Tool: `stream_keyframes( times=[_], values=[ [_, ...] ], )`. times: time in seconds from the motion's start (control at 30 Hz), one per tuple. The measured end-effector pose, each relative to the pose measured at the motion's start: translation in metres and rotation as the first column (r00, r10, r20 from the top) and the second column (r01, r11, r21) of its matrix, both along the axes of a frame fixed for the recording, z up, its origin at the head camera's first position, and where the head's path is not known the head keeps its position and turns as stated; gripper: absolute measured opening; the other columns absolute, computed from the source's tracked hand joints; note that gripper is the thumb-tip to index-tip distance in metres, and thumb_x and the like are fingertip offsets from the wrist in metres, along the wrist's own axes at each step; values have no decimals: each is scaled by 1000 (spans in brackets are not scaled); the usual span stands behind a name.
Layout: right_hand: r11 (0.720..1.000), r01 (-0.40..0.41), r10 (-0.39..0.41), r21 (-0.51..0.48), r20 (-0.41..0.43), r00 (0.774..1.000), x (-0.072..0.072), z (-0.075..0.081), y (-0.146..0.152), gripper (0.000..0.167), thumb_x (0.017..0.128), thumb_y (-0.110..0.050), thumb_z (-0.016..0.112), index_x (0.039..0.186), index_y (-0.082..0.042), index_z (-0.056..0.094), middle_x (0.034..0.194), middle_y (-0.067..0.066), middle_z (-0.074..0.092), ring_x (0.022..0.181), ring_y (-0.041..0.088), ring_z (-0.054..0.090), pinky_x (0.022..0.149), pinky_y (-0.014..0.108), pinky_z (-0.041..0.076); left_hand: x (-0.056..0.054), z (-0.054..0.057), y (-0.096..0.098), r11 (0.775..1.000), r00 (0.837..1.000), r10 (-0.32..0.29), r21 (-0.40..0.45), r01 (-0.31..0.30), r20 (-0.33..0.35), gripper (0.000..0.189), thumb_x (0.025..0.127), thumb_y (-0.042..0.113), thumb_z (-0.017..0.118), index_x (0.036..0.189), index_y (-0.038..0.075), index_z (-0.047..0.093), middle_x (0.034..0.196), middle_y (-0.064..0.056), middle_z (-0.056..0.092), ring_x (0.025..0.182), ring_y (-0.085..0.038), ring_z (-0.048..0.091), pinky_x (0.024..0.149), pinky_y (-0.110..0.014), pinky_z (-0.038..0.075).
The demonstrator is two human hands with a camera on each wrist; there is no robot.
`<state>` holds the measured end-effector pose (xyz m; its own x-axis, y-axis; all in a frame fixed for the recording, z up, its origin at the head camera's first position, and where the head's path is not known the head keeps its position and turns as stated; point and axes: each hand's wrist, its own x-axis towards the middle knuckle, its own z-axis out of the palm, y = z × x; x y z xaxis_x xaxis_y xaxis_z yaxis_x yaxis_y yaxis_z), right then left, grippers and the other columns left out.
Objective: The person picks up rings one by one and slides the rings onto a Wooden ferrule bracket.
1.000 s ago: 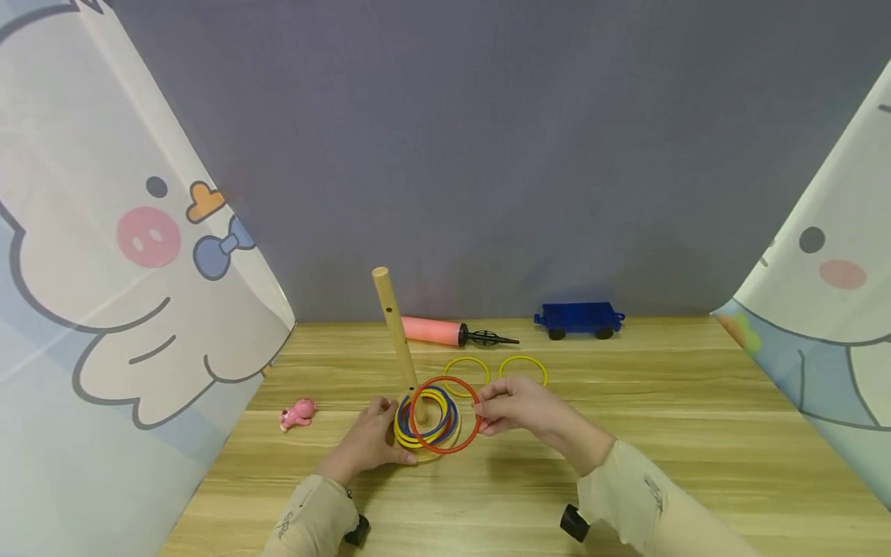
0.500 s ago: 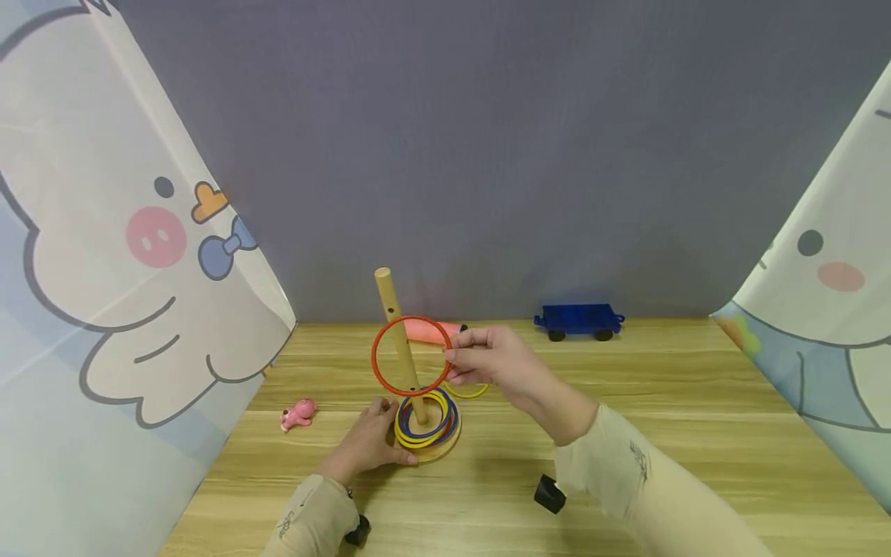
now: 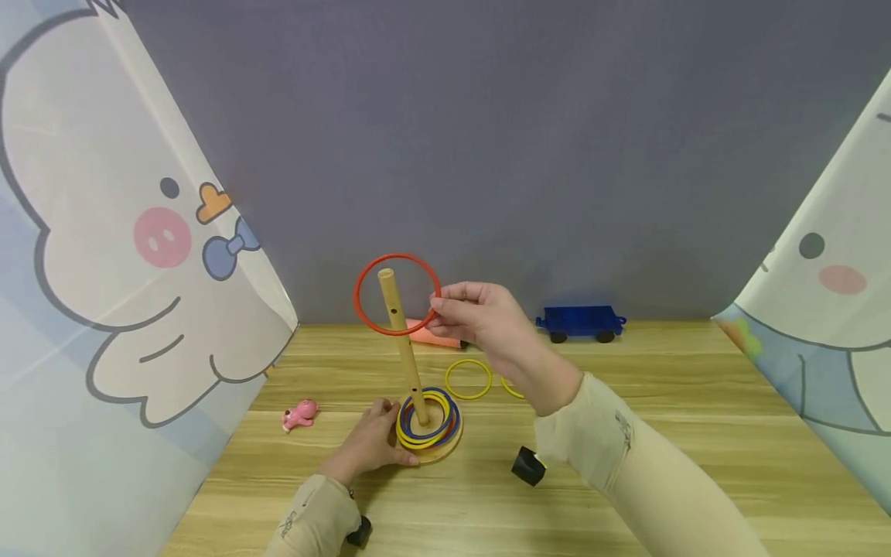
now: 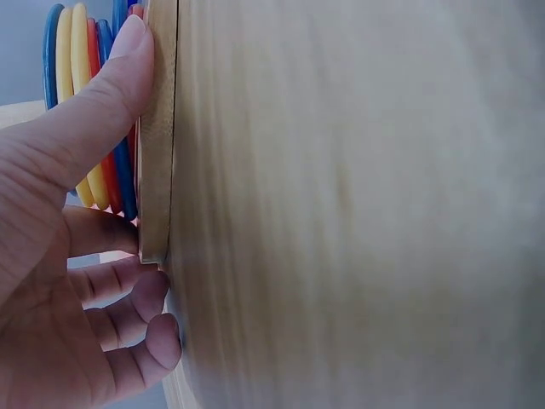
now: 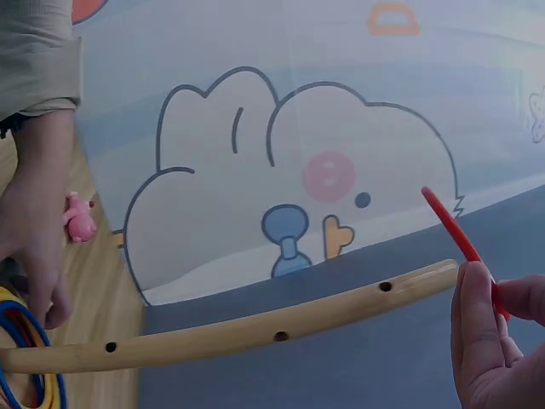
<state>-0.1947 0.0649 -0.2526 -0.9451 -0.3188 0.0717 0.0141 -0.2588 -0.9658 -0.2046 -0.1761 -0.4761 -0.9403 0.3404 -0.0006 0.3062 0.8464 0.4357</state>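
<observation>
My right hand [image 3: 483, 321] pinches a red ring [image 3: 356, 295] between thumb and fingers, held up at the top of a wooden ring-toss post [image 3: 405, 348]. In the head view the ring encircles the post's tip; the right wrist view shows the ring [image 5: 450, 223] nearly edge-on, right at the post's end. My left hand [image 3: 370, 439] grips the edge of the round wooden base [image 3: 448, 450], its thumb [image 4: 102, 94] on the rim in the left wrist view. Several blue, yellow and red rings [image 3: 420, 444] lie stacked around the foot of the post.
Two yellow rings [image 3: 469, 398] lie on the table behind the post, one partly hidden by my right arm. Farther back are a pink pump [image 3: 435, 337], partly covered, and a blue toy wagon [image 3: 579, 319]. A small pink toy animal [image 3: 301, 415] lies at the left.
My right hand has lifted the red ring from beside the base up and leftward to the top of the post. The left hand has stayed on the base.
</observation>
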Motion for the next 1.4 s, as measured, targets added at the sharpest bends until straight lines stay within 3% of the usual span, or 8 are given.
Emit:
stream_keyframes(
  times=[0.27,0.5,0.8,1.03,1.17,1.27,1.3,1.4],
  values=[
    [1000,26,-28,16,100,995,-13,-32,-5,18,93,-1,63,107,10,62,83,11,66,72,17,68,75,31,57,-1,-1,0,1000,1000,1,-10,-1,-8,114,60,53,89,141,-11,42,127,-17,45,117,-39,46,97,-51,42],
    [993,6,-23,116,147,989,-17,-83,0,20,95,1,60,110,14,59,90,11,67,71,15,68,74,30,57,-1,-1,-1,1000,1000,-6,-12,5,-20,114,60,53,89,141,-11,42,128,-19,45,117,-41,47,97,-51,42],
    [980,-3,-36,198,192,981,-20,-156,0,25,94,3,58,113,19,56,94,24,66,69,15,67,75,34,57,-1,-2,-2,1000,1000,-2,4,2,-26,114,58,53,90,144,-6,43,122,-14,45,111,-36,49,94,-51,44],
    [963,23,-66,268,153,986,-19,-183,3,27,92,3,60,113,20,60,91,22,67,69,19,67,73,38,57,0,-2,-1,1000,1000,1,9,-1,-12,113,58,53,90,141,-10,43,126,-17,45,114,-40,48,96,-52,43],
    [900,101,-142,423,67,988,-27,-189,13,23,91,1,62,109,14,66,92,22,69,68,27,69,68,42,58,0,-3,-1,1000,1000,0,6,0,-12,113,59,54,89,141,-9,43,127,-18,45,116,-41,47,97,-52,42],
    [816,184,-209,548,-18,978,-39,-193,29,19,90,0,65,104,11,69,90,23,69,67,30,69,62,40,57,0,-1,-1,1000,1000,0,8,0,-7,113,60,54,89,141,-10,43,128,-18,45,117,-42,47,97,-52,42],
    [773,214,-228,597,-55,972,-43,-194,37,17,90,-1,65,103,9,70,89,22,69,66,30,68,61,39,57,0,-1,-1,1000,1000,0,8,0,-6,113,60,53,88,141,-10,43,129,-19,44,117,-42,46,97,-53,42],
    [600,308,-255,739,-188,949,-56,-197,62,13,88,-5,68,97,4,72,83,14,70,66,24,66,61,35,55,0,2,1,1000,1000,1,8,-1,1,112,61,53,89,141,-10,43,129,-19,44,118,-42,46,97,-53,42]
  ],
)
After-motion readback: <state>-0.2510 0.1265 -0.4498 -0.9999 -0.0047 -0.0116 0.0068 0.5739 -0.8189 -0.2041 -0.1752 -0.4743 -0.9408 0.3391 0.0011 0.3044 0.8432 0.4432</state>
